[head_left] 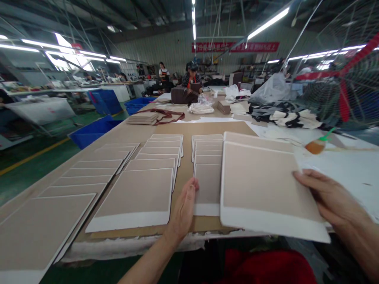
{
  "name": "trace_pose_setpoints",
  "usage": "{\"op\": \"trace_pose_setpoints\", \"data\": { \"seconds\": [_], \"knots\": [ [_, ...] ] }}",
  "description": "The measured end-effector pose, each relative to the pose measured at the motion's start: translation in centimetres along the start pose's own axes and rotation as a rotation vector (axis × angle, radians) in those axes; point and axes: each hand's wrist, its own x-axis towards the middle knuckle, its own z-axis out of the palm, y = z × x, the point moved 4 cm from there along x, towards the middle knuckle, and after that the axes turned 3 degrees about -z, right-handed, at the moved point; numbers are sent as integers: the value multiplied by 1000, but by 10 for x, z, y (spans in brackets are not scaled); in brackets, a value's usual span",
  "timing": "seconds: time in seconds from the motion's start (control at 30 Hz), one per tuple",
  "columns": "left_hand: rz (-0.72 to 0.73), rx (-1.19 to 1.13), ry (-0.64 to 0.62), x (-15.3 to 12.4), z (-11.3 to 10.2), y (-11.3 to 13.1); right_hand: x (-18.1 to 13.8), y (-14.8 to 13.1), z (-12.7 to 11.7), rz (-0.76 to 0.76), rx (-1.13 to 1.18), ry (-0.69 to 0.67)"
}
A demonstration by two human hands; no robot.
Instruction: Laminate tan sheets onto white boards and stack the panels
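The right hand [324, 197] holds a stack of beige boards [263, 185] by its right edge, fingers spread flat over the top face with the thumb presumably underneath (it is hidden); the stack hangs just above the near edge of the tabletop [349, 169]. The left hand [183, 209] lies flat, fingers together and extended, its tips touching the nearest board [207, 185] of the third row — holding nothing, only pressing or sliding it.

Three rows of boards run away from the person, each board overlapping the next like shingles: a left row [89, 173], a middle row [148, 181] and the short third row beside the left hand, all on a sheet of brown cardboard [189, 173].

To do this placement well, the judgement is: keep the left palm flat so the board slides without buckling, match the white strip left showing to that of its neighbours, and keep the edges parallel to the middle row. The right hand's stack should stay level — a tilt would let the top boards slip off.
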Motion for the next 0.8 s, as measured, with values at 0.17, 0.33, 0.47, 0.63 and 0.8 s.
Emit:
{"op": "trace_pose_setpoints", "data": {
  "seconds": [0.17,0.33,0.47,0.63,0.8],
  "knots": [
    [10,110,-63,-16,-8,4,-54,43,83,207,155,-335],
    [150,494,-20,-19,-10,1,-50,51,88,-104,-223,-271],
    [211,650,9,-16,-4,-1,-47,45,84,-254,-573,-242],
    [262,801,35,-14,-1,-3,-47,44,89,-338,-741,-253],
    [330,982,25,-15,2,-3,-52,41,95,-467,-900,-266]
  ]
}}
